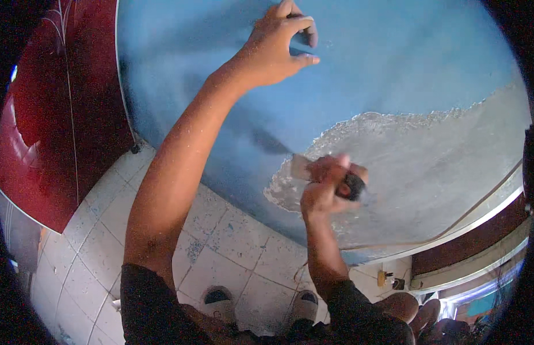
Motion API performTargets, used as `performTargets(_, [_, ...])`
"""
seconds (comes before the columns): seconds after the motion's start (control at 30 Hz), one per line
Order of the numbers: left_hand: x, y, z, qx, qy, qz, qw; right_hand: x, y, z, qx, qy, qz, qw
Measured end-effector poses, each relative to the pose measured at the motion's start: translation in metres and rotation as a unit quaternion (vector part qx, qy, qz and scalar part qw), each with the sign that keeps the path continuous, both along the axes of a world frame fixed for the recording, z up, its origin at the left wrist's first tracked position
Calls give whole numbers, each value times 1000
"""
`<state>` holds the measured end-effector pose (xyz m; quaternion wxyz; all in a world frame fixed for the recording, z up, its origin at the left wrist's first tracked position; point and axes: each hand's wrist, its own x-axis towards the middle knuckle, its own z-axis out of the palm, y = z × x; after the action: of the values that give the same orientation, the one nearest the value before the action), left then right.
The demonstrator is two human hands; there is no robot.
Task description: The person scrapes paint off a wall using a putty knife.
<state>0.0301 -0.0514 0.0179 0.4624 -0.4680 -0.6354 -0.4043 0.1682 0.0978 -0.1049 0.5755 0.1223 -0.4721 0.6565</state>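
My right hand [321, 198] is closed round the handle of a scraper [300, 167], somewhat smeared by motion. Its flat blade points left, over the ragged edge where blue paint meets a bare grey patch [416, 161] on the wall [365, 52]. The handle's dark end sticks out on the right of the fist. Farther up, my left hand [281, 43] is open, empty, with curved fingers and the thumb apart, close to the blue paint. Whether its fingertips touch the wall I cannot tell.
A dark red panel [100, 92] with thin white lines stands at the left. Pale floor tiles [221, 247] lie below, spotted with blue flecks. Along the wall's lower right runs a thin cable [445, 231]. A small yellow object [383, 279] sits on the floor at the right.
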Motion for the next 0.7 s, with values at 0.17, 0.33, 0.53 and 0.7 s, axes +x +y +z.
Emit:
performTargets(0.17, [-9,-3,-7,25,57,42,997,32,-9,20,205,55,-103,972])
performTargets(0.33, [14,-13,9,-71,-123,55,988,16,9,11,183,87,-66,977])
performTargets(0.53, [15,-14,6,-66,-141,69,985,34,12,-7,420,-63,-125,897])
performTargets(0.7, [26,-14,8,-64,-137,24,988,54,-12,11,115,148,104,977])
